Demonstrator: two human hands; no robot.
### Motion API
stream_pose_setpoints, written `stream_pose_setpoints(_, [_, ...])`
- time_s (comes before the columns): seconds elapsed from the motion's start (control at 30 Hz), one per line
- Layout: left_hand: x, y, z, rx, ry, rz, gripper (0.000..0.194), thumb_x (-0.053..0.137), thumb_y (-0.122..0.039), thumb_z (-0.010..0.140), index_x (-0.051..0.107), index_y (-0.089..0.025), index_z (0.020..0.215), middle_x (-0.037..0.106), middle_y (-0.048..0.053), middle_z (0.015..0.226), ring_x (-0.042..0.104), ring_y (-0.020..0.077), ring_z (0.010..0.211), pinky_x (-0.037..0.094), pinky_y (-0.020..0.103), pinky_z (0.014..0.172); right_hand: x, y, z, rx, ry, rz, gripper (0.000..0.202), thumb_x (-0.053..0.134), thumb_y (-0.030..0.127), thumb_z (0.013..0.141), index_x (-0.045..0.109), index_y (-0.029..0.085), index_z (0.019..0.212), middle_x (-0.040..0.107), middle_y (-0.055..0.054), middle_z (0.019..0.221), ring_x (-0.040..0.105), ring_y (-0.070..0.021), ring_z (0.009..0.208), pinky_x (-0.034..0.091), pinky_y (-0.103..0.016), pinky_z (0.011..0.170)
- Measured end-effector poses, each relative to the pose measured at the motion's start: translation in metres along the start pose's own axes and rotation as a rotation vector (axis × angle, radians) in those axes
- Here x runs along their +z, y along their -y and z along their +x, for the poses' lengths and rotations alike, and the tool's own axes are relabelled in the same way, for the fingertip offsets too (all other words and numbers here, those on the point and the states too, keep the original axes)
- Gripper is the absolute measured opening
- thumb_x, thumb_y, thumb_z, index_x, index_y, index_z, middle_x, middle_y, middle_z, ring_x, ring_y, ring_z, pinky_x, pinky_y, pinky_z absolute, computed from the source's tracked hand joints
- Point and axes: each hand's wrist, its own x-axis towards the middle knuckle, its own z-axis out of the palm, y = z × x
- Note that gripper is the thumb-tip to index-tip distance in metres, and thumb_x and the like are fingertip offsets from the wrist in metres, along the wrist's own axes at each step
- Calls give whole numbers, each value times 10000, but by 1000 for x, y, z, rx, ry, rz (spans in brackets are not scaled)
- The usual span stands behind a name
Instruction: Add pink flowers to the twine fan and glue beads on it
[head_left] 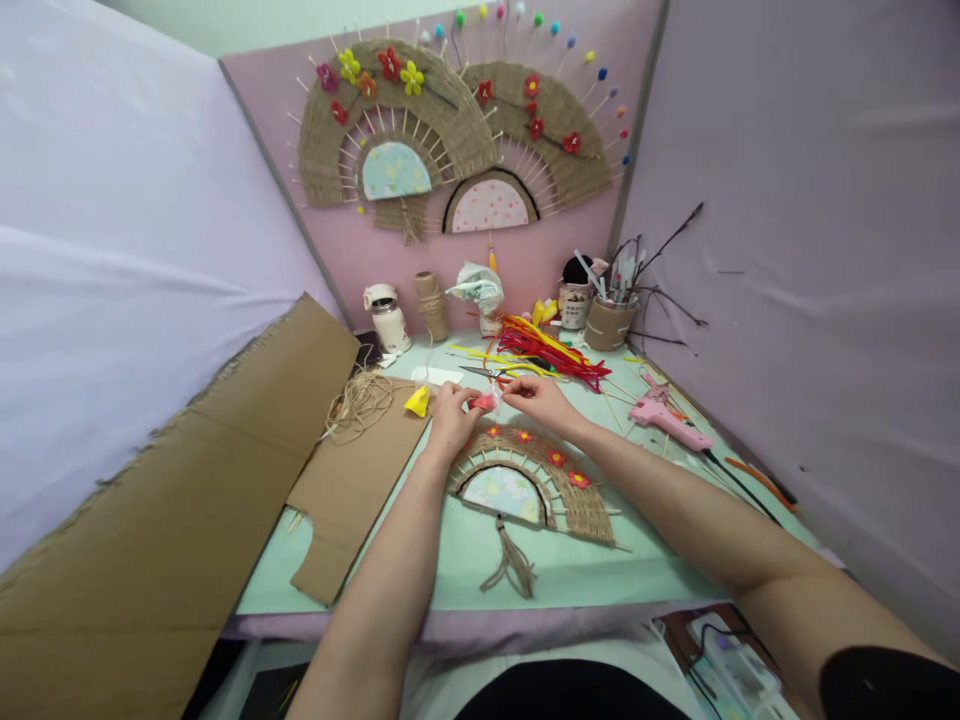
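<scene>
My left hand is closed around a small pinkish-red lump with clear plastic about it. On the other side, my right hand pinches the edge of the clear plastic; its fingertips are small in view. Just below both hands lies a woven twine fan with red flowers, a pale blue half-round centre and a twine tassel. A yellow lump sits left of my left hand. Behind the hands are scissors.
Red and yellow pipe cleaners lie at the back. A pink glue gun rests on the right, its cord trailing forward. Cardboard and loose twine lie left; a large cardboard sheet leans there. Finished fans hang behind.
</scene>
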Motion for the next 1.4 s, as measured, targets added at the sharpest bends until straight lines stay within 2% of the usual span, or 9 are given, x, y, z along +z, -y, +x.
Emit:
stream_pose_setpoints(0.2, [1, -9, -4, 46, -9, -113, 98, 708, -271, 743, 702, -209, 819, 413, 16, 833, 481, 142, 775, 461, 248, 679, 0, 1, -1, -20, -10, -26, 145, 643, 323, 693, 664, 180, 682, 649, -25, 710, 548, -157, 666, 416, -298, 655])
stream_pose_setpoints(0.5, [0, -16, -7, 120, -10, -18, 94, 677, -282, 780, 704, -197, 812, 421, 20, 801, 477, 146, 750, 439, 273, 705, 2, -6, -3, -183, -23, -251, 114, 630, 273, 769, 694, 193, 718, 609, -35, 763, 520, -160, 694, 411, -305, 676])
stream_pose_setpoints(0.9, [3, -23, -9, -4, -59, -100, 115, 714, -295, 745, 711, -193, 800, 437, 8, 753, 478, 133, 697, 416, 263, 682, 2, -4, -7, -378, 22, -336, 175, 543, 234, 879, 709, 207, 827, 558, -50, 825, 527, -179, 785, 412, -323, 725])
stream_pose_setpoints(1.2, [0, -27, -12, 36, -55, -129, 60, 707, -243, 744, 696, -200, 785, 453, 9, 769, 485, 127, 694, 412, 257, 677, 3, -8, -6, -321, -16, -266, 119, 629, 303, 823, 659, 203, 766, 553, -29, 795, 516, -162, 735, 401, -289, 658])
stream_pose_setpoints(1.4, [0, -27, -12, 22, -71, -142, 61, 706, -239, 742, 694, -194, 781, 450, 7, 753, 480, 125, 675, 405, 258, 670, 4, -4, -8, -353, 5, -278, 121, 586, 280, 842, 669, 205, 796, 570, -42, 819, 524, -180, 785, 409, -306, 702])
